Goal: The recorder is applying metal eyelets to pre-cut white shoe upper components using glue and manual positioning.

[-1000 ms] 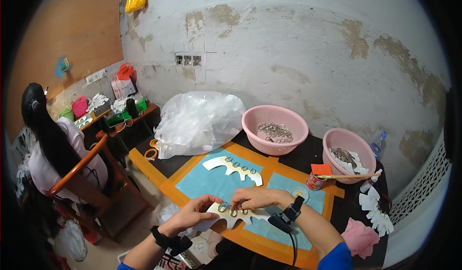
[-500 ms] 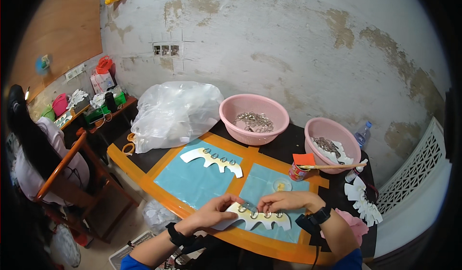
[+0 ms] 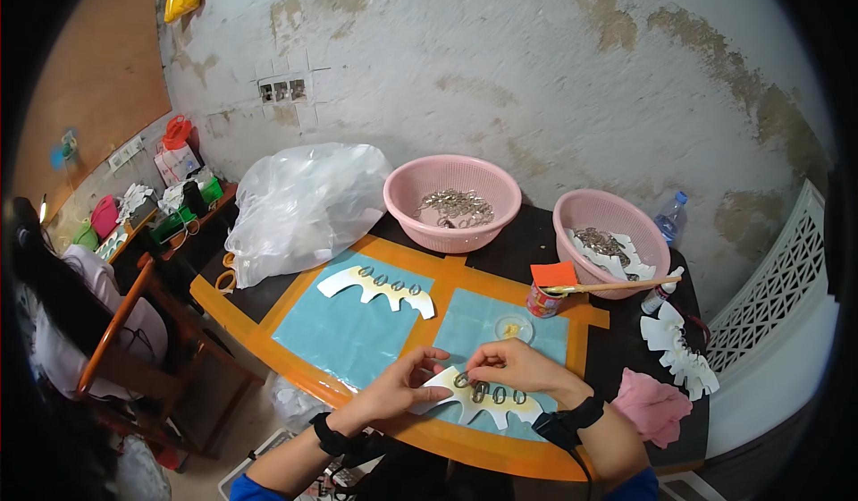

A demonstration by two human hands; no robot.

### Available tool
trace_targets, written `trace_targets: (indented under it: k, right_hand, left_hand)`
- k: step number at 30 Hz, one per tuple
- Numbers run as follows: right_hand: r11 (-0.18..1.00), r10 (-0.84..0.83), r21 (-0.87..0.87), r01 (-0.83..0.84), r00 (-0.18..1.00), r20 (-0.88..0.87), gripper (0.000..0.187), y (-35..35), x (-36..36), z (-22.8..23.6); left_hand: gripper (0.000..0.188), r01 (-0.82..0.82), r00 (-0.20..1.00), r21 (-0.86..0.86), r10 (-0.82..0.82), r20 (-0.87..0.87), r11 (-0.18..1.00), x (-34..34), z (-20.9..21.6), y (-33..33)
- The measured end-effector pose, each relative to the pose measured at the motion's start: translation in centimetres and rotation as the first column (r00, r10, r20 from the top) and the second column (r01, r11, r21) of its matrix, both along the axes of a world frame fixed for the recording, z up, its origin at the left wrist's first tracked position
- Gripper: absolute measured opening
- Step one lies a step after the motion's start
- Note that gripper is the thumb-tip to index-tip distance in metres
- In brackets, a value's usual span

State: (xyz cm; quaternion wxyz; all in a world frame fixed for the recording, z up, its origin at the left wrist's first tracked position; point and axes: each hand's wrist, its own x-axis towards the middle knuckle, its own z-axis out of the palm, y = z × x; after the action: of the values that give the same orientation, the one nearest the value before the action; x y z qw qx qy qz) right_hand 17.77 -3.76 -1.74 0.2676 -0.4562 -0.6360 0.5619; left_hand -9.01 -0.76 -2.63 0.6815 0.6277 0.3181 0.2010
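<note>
A scalloped white card with a yellowish upper band (image 3: 510, 407) lies at the front of the table, with several oval metal rings (image 3: 499, 395) standing along it. My left hand (image 3: 393, 392) grips its left end, thumb on the surface and the other fingers curved above. The fingertips of my right hand (image 3: 518, 365) are pinched together at the leftmost rings; what exactly sits between them is hidden. Farther left lies a similar card (image 3: 365, 294) with its own row of metal rings, touched by neither hand.
Behind stand a pink basin of metal rings (image 3: 451, 166) and another pink basin (image 3: 572, 202). A small clear dish (image 3: 514, 329), a can with a brush (image 3: 542, 302), a pink cloth (image 3: 652, 407) and a big plastic bag (image 3: 304, 206) surround the work. Someone sits far left.
The whole view has shifted a little. My right fingertips have moved closer to the card's left end, and my left fingers have lifted slightly off its surface.
</note>
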Motion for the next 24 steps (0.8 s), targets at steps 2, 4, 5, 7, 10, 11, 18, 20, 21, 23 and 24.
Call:
trace_targets:
  k: [2, 4, 5, 7, 10, 11, 18, 20, 21, 23, 24]
  right_hand:
    - [0.999, -0.019, -0.039, 0.017, 0.998, -0.055, 0.018, -0.3, -0.7, 0.3]
    - [0.999, -0.023, -0.04, 0.021, 0.999, -0.049, 0.018, -0.4, -0.7, 0.2]
    - [0.999, -0.026, -0.04, 0.024, 0.999, -0.048, 0.017, -0.5, -0.7, 0.1]
    - [0.999, -0.028, -0.039, 0.027, 0.999, -0.025, 0.017, -0.4, -0.8, 0.1]
    - [0.999, -0.04, -0.039, 0.039, 0.999, -0.036, 0.016, -0.4, -0.6, 0.2]
    - [0.998, -0.045, -0.039, 0.043, 0.998, -0.048, 0.016, -0.5, -0.6, 0.2]
    - [0.999, -0.037, 0.021, 0.037, 0.999, -0.031, 0.015, -0.6, -0.6, -0.2]
    - [0.999, -0.038, 0.031, 0.039, 0.999, -0.031, 0.016, -0.7, -0.8, 0.1]
    - [0.998, -0.046, 0.04, 0.046, 0.999, -0.019, 0.016, -0.8, -0.8, 0.2]
    - [0.996, -0.061, 0.059, 0.06, 0.998, 0.005, 0.016, -1.0, -0.7, 0.2]
    - [0.996, -0.061, 0.063, 0.059, 0.998, 0.017, 0.016, -1.0, -0.9, 0.3]
  left_hand:
    - [0.059, 0.009, 0.999, -0.061, -0.006, 0.042, 0.998, -1.0, -0.6, 0.1]
    - [0.059, 0.058, 0.993, -0.139, -0.042, 0.113, 0.989, -1.3, -1.2, 0.1]
    - [0.058, 0.043, 0.994, -0.122, -0.031, 0.103, 0.992, -1.3, -1.3, 0.0]
    - [0.055, 0.015, 0.996, -0.087, -0.007, 0.087, 0.996, -1.2, -1.0, -0.7]
    - [0.053, -0.024, 0.998, -0.126, 0.016, -0.062, 0.992, -0.5, 0.1, -0.8]
    - [0.053, -0.031, 0.998, -0.129, 0.024, -0.053, 0.991, -0.3, 0.2, -0.9]
    - [0.05, -0.09, 0.996, -0.114, 0.092, 0.008, 0.989, -0.1, 0.3, -1.7]
    - [0.05, -0.094, 0.994, -0.177, 0.102, 0.037, 0.98, -0.3, 0.3, -1.6]
    - [0.051, -0.095, 0.993, -0.207, 0.108, 0.051, 0.974, -0.4, 0.4, -1.5]
    - [0.052, -0.09, 0.99, -0.25, 0.113, 0.082, 0.964, -0.4, 0.3, -1.4]
    - [0.052, -0.091, 0.988, -0.26, 0.119, 0.095, 0.961, -0.5, 0.2, -1.4]
